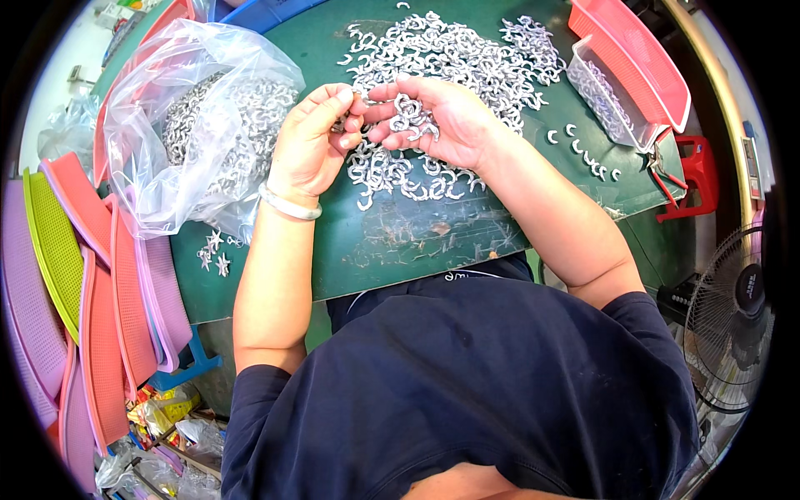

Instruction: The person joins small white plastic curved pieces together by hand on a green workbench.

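Note:
Several small silvery C-shaped metal pieces (pixel 410 117) lie in the upturned palm of my right hand (pixel 457 121), its fingers curled toward the left. My left hand (pixel 312 137), with a pale bangle (pixel 290 202) at the wrist, is closed in a pinch, fingertips meeting those of the right hand. What sits in that pinch is too small and hidden to make out. Beneath and beyond both hands spreads a large loose pile of the same metal pieces (pixel 450 54) on the green tabletop (pixel 417 237).
A clear plastic bag (pixel 154 100) full of metal pieces stands at left, near small star-shaped pieces (pixel 215 242). Stacked colored baskets (pixel 100 333) crowd the left side. At right are a clear bin (pixel 604 100), a pink basket (pixel 637 54), pliers (pixel 662 171), a red stool (pixel 696 179) and a fan (pixel 733 308).

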